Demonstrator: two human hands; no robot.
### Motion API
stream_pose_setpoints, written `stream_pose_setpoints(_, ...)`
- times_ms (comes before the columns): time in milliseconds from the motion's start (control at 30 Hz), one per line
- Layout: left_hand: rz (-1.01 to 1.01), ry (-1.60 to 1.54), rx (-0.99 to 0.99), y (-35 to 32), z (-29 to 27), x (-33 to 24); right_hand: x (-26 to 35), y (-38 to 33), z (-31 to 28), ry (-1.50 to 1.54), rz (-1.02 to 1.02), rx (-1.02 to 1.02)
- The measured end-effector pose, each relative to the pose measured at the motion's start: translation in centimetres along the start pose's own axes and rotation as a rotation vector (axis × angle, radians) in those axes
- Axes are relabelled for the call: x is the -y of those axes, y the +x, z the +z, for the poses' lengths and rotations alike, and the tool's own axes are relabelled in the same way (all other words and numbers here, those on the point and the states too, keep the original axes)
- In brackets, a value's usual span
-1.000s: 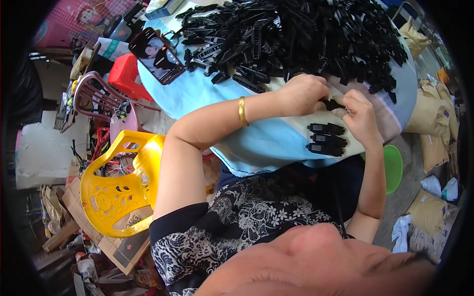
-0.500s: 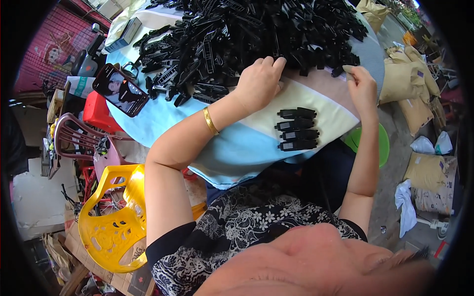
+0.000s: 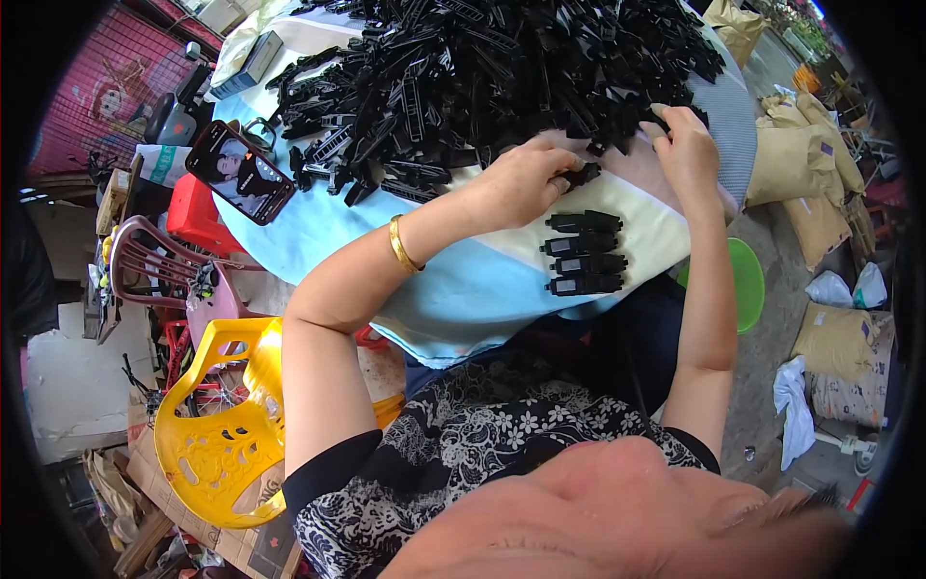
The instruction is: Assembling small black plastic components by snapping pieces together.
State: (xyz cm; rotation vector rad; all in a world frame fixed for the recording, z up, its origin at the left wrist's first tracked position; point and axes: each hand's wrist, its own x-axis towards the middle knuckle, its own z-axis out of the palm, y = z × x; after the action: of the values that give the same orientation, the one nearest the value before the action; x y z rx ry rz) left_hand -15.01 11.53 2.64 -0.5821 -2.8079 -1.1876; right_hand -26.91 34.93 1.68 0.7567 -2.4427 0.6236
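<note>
- I am logging the big heap of black plastic parts (image 3: pixel 502 77), which is covering the far half of the cloth-covered table (image 3: pixel 386 261); compared with the frame a second ago it is sitting lower and nearer in view, so the head is tilting toward it.
- The left hand (image 3: pixel 526 179) is moving off the finished row and is now resting at the heap's near edge, fingers curled shut on a black piece (image 3: pixel 582 176) that is poking out by the fingertips.
- The right hand (image 3: pixel 687 145) is reaching into the heap's right fringe, fingers bent over the parts; I cannot tell whether it is gripping one.
- The row of four black assembled pieces (image 3: pixel 584 253) is lying untouched on the cloth, just below the left hand, count unchanged over the second.
- My reading: both hands are fetching fresh stock, so a fifth piece is only beginning.
- A phone (image 3: pixel 239 172) is lying at the table's left edge; a yellow plastic chair (image 3: pixel 217 434) is standing beside the person's left arm.
</note>
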Motion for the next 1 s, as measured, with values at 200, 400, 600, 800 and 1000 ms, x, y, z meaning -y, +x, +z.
stream_pose_setpoints(200,0.12,0.126,-0.111,-0.3,1.0,0.6,0.0,0.5,0.8,-0.173,-0.015,0.031)
stream_pose_setpoints(400,0.13,0.244,-0.092,-0.6,1.6,0.9,0.9,-0.1,-1.7,-0.129,-0.029,0.03)
stream_pose_setpoints(600,0.125,0.275,-0.072,-1.0,1.4,0.7,2.7,-2.1,-2.7,0.245,0.064,0.216)
stream_pose_setpoints(800,0.165,0.236,-0.142,-0.6,1.4,1.0,5.7,-3.7,-2.5,0.576,0.089,0.526)
stream_pose_setpoints(1000,0.078,0.228,-0.098,-0.8,0.1,0.7,5.7,-3.5,-2.5,0.444,0.025,0.556)
